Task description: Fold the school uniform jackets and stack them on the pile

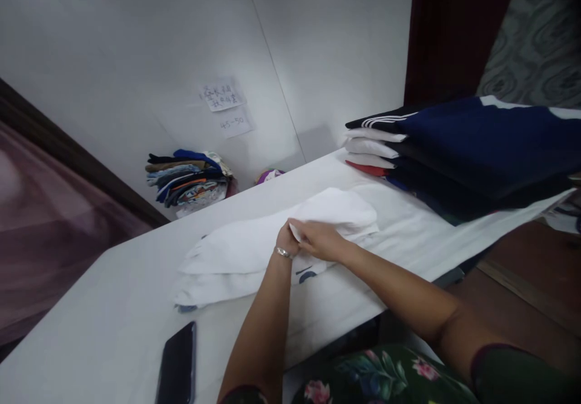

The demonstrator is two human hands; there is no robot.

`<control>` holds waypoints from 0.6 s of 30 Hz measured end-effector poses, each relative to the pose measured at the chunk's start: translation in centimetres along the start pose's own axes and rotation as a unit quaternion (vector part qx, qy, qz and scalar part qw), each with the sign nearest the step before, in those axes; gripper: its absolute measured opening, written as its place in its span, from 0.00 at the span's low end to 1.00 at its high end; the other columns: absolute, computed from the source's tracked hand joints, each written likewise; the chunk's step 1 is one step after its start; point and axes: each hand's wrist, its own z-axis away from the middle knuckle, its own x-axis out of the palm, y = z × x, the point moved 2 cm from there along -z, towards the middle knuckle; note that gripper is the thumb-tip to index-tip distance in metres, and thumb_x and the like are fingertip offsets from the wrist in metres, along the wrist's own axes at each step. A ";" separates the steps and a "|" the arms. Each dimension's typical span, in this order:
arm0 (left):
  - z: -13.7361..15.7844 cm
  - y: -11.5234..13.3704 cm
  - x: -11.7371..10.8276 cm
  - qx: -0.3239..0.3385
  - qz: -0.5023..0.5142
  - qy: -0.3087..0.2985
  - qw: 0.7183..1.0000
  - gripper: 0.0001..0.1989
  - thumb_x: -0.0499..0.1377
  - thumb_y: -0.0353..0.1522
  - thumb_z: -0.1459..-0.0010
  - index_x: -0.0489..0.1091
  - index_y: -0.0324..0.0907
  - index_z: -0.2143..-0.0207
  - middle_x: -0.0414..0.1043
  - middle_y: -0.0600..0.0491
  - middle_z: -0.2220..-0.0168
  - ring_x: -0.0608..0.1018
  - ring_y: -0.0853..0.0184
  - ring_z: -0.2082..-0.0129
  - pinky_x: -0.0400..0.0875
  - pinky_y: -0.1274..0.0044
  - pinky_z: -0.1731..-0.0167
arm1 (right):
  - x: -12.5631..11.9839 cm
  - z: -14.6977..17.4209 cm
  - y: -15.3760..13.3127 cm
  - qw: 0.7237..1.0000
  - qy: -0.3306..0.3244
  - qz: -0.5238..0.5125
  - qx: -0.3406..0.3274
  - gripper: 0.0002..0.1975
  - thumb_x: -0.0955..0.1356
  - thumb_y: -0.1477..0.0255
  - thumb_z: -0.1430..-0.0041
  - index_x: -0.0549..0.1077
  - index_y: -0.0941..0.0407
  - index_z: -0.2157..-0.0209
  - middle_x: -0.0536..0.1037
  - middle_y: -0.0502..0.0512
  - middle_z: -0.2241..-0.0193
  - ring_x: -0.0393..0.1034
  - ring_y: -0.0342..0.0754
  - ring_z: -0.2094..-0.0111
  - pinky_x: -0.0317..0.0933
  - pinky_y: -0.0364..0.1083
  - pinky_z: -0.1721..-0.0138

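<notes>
A white garment (245,243) lies partly folded on the white-covered table (122,289), with a small dark print showing near its front edge. My left hand (287,239), a silver bracelet at its wrist, is closed on the cloth near the garment's middle. Right against it, my right hand (321,240) pinches a bit of the same white fabric. The fingertips of both hands meet and partly hide each other. Beyond my right hand, the cloth bulges up in a loose fold.
A tall stack of folded dark clothes (481,149) stands at the right. Against the wall, past the table's far edge, is another clothes pile (190,177). A phone (178,364) lies at the front left. Handwritten paper notes (222,95) hang on the wall.
</notes>
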 end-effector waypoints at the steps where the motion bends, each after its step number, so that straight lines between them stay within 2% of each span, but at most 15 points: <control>1: 0.7 -0.2 -0.9 -0.020 0.011 -0.012 1.000 0.23 0.45 0.43 0.37 0.72 0.36 0.59 0.78 0.45 0.68 0.79 0.55 0.58 0.73 0.64 0.56 | 1.0 0.1 -0.2 0.999 -0.035 -0.006 -0.016 0.31 0.67 0.74 0.45 0.59 0.57 0.39 0.77 0.59 0.62 0.70 0.52 0.63 0.62 0.47 0.64; 3: 1.6 -0.5 -2.1 -0.051 0.045 -0.039 0.997 0.27 0.43 0.46 0.37 0.71 0.35 0.56 0.78 0.43 0.63 0.77 0.54 0.54 0.71 0.62 0.52 | 2.6 0.9 -0.6 0.996 -0.076 -0.016 -0.048 0.23 0.68 0.74 0.46 0.68 0.56 0.47 0.78 0.56 0.66 0.70 0.50 0.65 0.62 0.46 0.65; 5: 2.0 -0.9 -2.5 -0.070 0.081 -0.057 0.993 0.25 0.47 0.44 0.37 0.69 0.35 0.51 0.77 0.43 0.59 0.76 0.56 0.52 0.69 0.62 0.49 | 3.2 2.3 -1.0 0.995 -0.055 -0.036 -0.078 0.12 0.66 0.74 0.43 0.73 0.55 0.56 0.78 0.54 0.68 0.70 0.49 0.65 0.63 0.46 0.64; 7: 2.0 -1.2 -2.5 -0.073 0.098 -0.048 0.991 0.20 0.51 0.37 0.38 0.67 0.36 0.48 0.77 0.44 0.56 0.76 0.58 0.52 0.68 0.64 0.48 | 2.8 4.3 -1.0 0.991 0.012 -0.069 -0.112 0.11 0.63 0.75 0.40 0.74 0.55 0.58 0.78 0.55 0.65 0.71 0.48 0.62 0.65 0.47 0.61; 9: 1.9 -1.4 -2.4 -0.069 0.103 -0.023 0.992 0.20 0.52 0.32 0.40 0.65 0.36 0.46 0.77 0.44 0.56 0.76 0.59 0.52 0.67 0.66 0.47 | 1.5 6.6 -0.3 0.982 0.113 -0.078 -0.128 0.14 0.62 0.76 0.40 0.72 0.53 0.54 0.77 0.57 0.59 0.70 0.49 0.57 0.66 0.49 0.57; 11: 1.9 -1.5 -2.3 -0.065 0.109 -0.007 0.992 0.20 0.51 0.30 0.39 0.65 0.36 0.45 0.77 0.45 0.55 0.76 0.59 0.51 0.67 0.66 0.47 | -0.5 9.0 1.3 0.968 0.236 -0.038 -0.079 0.18 0.62 0.77 0.41 0.70 0.51 0.50 0.74 0.58 0.54 0.68 0.51 0.52 0.65 0.53 0.53; 13: 2.0 -1.6 -1.9 -0.073 0.116 -0.027 0.990 0.20 0.51 0.33 0.38 0.65 0.38 0.45 0.77 0.45 0.55 0.76 0.59 0.50 0.67 0.65 0.46 | -2.5 11.1 3.4 0.947 0.319 0.025 0.027 0.20 0.63 0.75 0.42 0.69 0.49 0.47 0.72 0.60 0.51 0.68 0.53 0.51 0.67 0.53 0.55; 14: 2.1 -1.6 -1.6 -0.079 0.122 -0.049 0.988 0.21 0.51 0.36 0.38 0.66 0.38 0.45 0.76 0.45 0.54 0.75 0.58 0.49 0.66 0.65 0.46 | -3.3 11.8 4.5 0.940 0.327 0.053 0.079 0.21 0.64 0.73 0.42 0.68 0.49 0.46 0.70 0.60 0.49 0.69 0.54 0.52 0.68 0.52 0.58; 16: 2.1 -1.5 -0.9 -0.088 0.132 -0.092 0.983 0.23 0.51 0.41 0.38 0.67 0.38 0.46 0.75 0.45 0.53 0.74 0.56 0.48 0.66 0.64 0.45 | -4.3 12.6 6.3 0.937 0.297 0.090 0.161 0.23 0.65 0.70 0.43 0.67 0.50 0.44 0.68 0.60 0.46 0.71 0.52 0.59 0.69 0.50 0.64; 18: 1.9 -1.0 0.0 -0.084 0.132 -0.104 0.982 0.22 0.53 0.40 0.39 0.67 0.38 0.47 0.75 0.45 0.53 0.75 0.56 0.49 0.65 0.63 0.44 | -4.5 12.6 7.7 0.939 0.264 0.101 0.193 0.23 0.65 0.68 0.43 0.68 0.51 0.45 0.66 0.60 0.45 0.72 0.49 0.65 0.69 0.49 0.67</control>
